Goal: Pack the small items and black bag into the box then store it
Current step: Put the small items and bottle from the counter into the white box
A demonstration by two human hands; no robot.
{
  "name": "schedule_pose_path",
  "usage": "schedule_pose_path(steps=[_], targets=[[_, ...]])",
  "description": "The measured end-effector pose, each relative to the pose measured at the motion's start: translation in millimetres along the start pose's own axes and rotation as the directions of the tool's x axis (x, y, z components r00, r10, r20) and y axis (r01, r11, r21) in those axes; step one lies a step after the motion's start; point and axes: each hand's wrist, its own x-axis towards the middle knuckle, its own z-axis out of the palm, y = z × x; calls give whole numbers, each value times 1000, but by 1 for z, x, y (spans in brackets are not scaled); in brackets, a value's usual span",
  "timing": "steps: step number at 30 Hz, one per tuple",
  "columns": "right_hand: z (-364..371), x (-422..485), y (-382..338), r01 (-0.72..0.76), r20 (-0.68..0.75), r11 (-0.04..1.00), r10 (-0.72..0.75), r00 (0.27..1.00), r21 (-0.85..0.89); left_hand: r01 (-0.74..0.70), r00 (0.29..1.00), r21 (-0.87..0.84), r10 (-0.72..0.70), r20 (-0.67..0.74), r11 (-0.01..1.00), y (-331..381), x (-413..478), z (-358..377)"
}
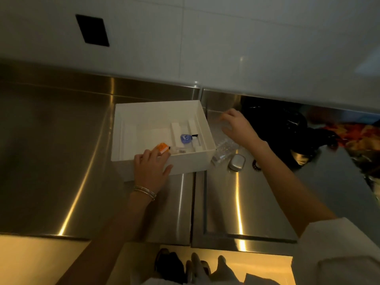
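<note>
Two grips are in view. Your left grip (151, 167) clasps the near wall of the white box (191, 161), fingers curled over the rim and thumb on the outside, just beside an orange item (162, 148) inside. A blue item (186, 139) lies deeper in the box. Your right grip (236, 128) hovers with fingers spread above a clear packet (223, 150) beside the box. A silver case (236, 162) sits on the worktop (61, 161) near it. The black bag (283, 128) lies just beyond your right grip.
</note>
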Motion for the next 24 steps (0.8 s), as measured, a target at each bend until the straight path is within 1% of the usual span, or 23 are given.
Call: schedule_pose_path(steps=[2,5,9,11,15,17,19,21,24], targets=[[5,-17,28,-88,32,996,89,996,-6,19,1000,0,-19,17,1000,2,2,-1],[21,-44,61,-222,169,975,221,961,-12,37,999,-11,-37,12,999,5,3,-3],[47,-71,78,-289,345,957,279,896,-23,53,999,10,-53,-8,999,8,3,-7],[61,-75,79,-290,385,956,282,879,-40,56,998,18,-56,7,998,8,4,-8],[85,-62,77,-238,375,968,249,893,-77,59,997,45,-61,37,997,6,4,-10],[97,-56,77,-240,378,966,257,890,-91,61,997,56,-64,45,997,8,4,-12],[105,-56,78,-253,349,960,280,894,-123,57,997,61,-60,48,997,10,4,-13],[107,-60,76,-264,303,954,296,906,-142,56,998,57,-58,38,997,10,5,-13],[91,-64,71,-242,281,962,269,921,-129,53,998,66,-55,19,996,12,5,-12]])
